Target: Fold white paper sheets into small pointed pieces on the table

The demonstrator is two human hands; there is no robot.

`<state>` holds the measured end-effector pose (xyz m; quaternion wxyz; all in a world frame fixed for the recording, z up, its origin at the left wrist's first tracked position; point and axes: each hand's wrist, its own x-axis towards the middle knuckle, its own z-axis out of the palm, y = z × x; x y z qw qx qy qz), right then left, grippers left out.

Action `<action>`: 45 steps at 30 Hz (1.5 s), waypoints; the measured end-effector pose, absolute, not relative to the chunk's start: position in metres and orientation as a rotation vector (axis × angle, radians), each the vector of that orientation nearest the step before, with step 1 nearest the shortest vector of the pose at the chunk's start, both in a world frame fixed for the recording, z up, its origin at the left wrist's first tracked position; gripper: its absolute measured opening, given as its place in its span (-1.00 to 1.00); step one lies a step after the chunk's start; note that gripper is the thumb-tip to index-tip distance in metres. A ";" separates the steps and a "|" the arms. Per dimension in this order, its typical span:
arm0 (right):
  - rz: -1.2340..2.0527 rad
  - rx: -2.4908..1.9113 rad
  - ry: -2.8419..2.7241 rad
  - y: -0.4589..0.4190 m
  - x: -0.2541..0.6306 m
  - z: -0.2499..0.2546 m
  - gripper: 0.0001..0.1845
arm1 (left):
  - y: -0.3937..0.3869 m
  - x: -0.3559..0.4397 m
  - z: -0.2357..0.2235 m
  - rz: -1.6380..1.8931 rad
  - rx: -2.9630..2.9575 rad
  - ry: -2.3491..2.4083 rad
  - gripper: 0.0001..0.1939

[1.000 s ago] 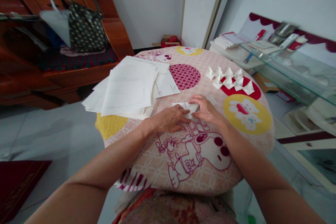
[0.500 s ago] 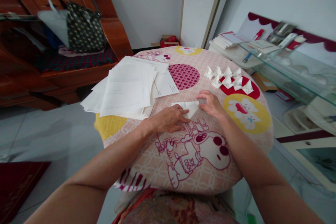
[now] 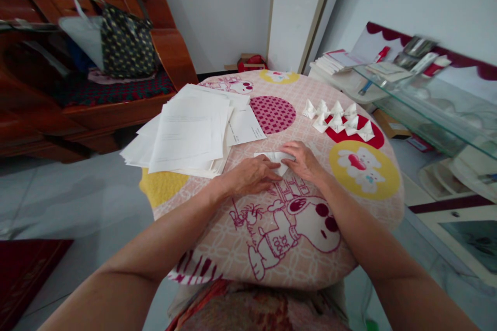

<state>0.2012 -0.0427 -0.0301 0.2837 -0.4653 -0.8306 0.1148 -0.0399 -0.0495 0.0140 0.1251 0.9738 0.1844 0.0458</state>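
Between my hands a small piece of folded white paper (image 3: 275,155) lies on the round table's patterned cloth (image 3: 233,222). My left hand (image 3: 251,175) rests over its left part, fingers stretched out and pressing it down. At the right end, the fingers and thumb of my right hand (image 3: 303,159) are closed on the paper and bend its edge inward. Parts of the paper are hidden under my fingers. Beyond my right hand stand several small folded paper shapes (image 3: 336,123) with pointed tops, set in two rows.
A loose stack of white paper sheets (image 3: 190,132) lies at the table's left. To the right is a glass shelf (image 3: 423,95) with papers, metal containers and pens. A wooden bench (image 3: 128,108) at the far left bears a dark patterned bag (image 3: 126,44).
My right hand has moved slightly left, bringing the paper's right end inward toward my left hand. My left hand stays nearly in place on the paper.
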 end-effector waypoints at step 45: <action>0.257 -1.379 -2.141 -0.041 0.211 -0.025 -0.76 | -0.050 -0.038 0.009 0.159 2.811 0.588 -0.70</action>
